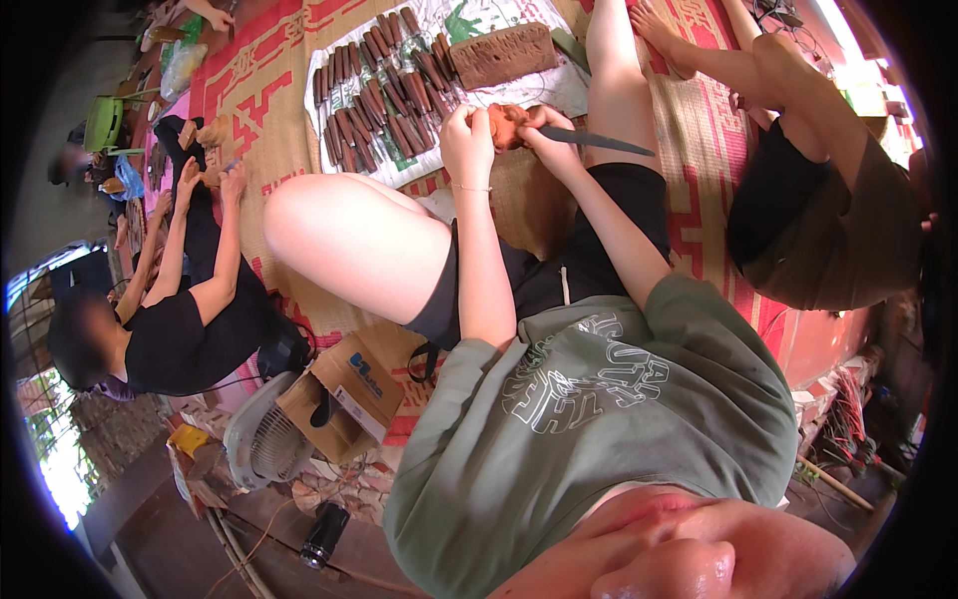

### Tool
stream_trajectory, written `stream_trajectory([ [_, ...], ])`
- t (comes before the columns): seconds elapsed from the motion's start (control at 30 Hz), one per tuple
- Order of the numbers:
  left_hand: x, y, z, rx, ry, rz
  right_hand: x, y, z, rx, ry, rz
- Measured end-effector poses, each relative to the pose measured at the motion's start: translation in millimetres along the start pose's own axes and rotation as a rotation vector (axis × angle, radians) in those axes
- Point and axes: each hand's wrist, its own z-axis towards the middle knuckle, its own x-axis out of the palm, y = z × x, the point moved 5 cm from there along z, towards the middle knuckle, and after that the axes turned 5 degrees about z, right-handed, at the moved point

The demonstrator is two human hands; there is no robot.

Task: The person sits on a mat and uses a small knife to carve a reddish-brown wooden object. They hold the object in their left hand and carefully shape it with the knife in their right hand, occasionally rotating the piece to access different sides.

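Observation:
My left hand (pixel 467 145) is closed on a small orange-brown carved wooden piece (pixel 507 127), pinching it from the left side. On its other side my right hand (pixel 551 137) is closed round a dark grey, flat tool (pixel 607 144) that tapers to a point toward the right. Whether it is a file or a strip of abrasive I cannot tell. The right fingers sit against or very near the carving, and their tips are partly hidden. Both hands are held above my lap, at the near edge of a white sheet (pixel 329 60).
Rows of wooden-handled carving tools (pixel 384 95) and a rough brown wood block (pixel 504 57) lie on the sheet. A patterned red and tan mat (pixel 244 120) spreads beneath. One person (pixel 190 309) works at left; another (pixel 818 210) sits at right. A cardboard box (pixel 344 394) and fan (pixel 267 439) stand lower left.

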Motion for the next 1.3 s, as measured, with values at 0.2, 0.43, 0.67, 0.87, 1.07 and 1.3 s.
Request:
stream_trajectory([
  [0.2, 0.0, -12.6, 0.5, 0.063, -0.039, 0.058, 1.8, 16.8, -4.6, 0.042, -0.006, 0.069],
  [0.43, 0.9, -7.0, -3.4, 0.068, -0.008, 0.004, 0.6, 0.3, -2.1, -0.117, 0.023, 0.08],
  [0.67, -0.8, -11.5, -5.0, -0.024, 0.071, 0.029, -4.7, 11.3, -5.2, -0.051, -0.058, -0.02],
  [0.87, 4.2, -12.9, -2.4, 0.03, 0.04, 0.044, 5.5, 31.3, -9.1, -0.082, -0.028, 0.093],
  [1.07, 4.2, -5.2, -0.8, 0.089, -0.041, 0.056, -5.6, 11.5, -7.0, 0.071, -0.037, 0.157],
  [1.3, 1.5, -18.8, -2.9, 0.139, -0.022, 0.039, -3.2, 6.9, -4.5, 0.011, -0.043, 0.106],
])
